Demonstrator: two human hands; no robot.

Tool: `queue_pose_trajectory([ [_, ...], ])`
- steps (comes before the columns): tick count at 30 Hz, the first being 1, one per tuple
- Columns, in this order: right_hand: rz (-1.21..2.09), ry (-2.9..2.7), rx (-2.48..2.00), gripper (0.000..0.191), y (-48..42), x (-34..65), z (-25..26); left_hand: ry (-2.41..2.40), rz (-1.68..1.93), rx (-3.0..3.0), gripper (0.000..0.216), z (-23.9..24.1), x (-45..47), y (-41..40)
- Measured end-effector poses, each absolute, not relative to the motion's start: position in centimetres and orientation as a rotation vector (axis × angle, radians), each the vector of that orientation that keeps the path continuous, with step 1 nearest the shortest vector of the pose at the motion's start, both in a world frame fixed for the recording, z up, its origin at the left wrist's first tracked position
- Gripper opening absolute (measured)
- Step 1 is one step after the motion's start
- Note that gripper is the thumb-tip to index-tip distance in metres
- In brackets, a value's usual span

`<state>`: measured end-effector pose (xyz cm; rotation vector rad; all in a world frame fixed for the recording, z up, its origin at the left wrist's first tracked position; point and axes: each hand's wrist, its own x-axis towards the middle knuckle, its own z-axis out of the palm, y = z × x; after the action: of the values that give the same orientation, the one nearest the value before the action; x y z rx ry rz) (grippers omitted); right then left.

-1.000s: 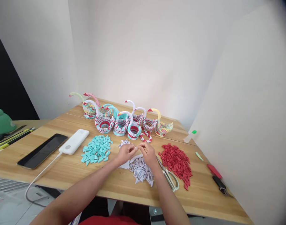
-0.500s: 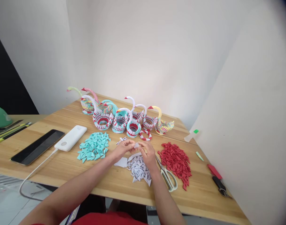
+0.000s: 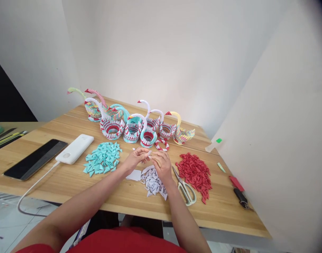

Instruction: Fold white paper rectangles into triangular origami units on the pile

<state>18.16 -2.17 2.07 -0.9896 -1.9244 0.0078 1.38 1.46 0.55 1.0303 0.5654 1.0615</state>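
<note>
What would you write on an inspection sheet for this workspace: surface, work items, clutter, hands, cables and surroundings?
Surface: wooden table; spills, nothing seen.
Work items: white pile, turquoise pile and red pile of folded paper; paper swans and red-and-white ring behind.
Clutter: phone and power bank at left; scissors beside the red pile.
Hands: left hand pinches a small white paper; right hand close against it, exact grip unclear.
Cables: white cable runs from power bank over the table's front edge.
Surroundings: pale walls behind and at right; tiled floor below.
</note>
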Motion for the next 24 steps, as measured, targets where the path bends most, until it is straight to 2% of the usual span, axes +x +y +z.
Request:
queue_pose_trajectory([
  [3,0.009,-1.933,-0.971,0.016,-2.3,18.0,2.1,0.567,1.039,1.035,0.042,0.6,1.4,1.3],
  [8,-0.081,-1.987,-1.023,0.017,-2.6,18.0,2.3,0.743,1.024,1.296,0.033,1.3,1.2,1.1],
  [12,-0.112,-2.024,-1.035,0.020,-2.5,18.2,2.2,0.916,0.958,1.564,0.038,1.2,1.1,1.4],
  [24,-0.100,-1.980,-0.982,0.013,-1.9,18.6,2.0,0.953,0.982,1.729,0.036,0.5,0.9,1.9],
])
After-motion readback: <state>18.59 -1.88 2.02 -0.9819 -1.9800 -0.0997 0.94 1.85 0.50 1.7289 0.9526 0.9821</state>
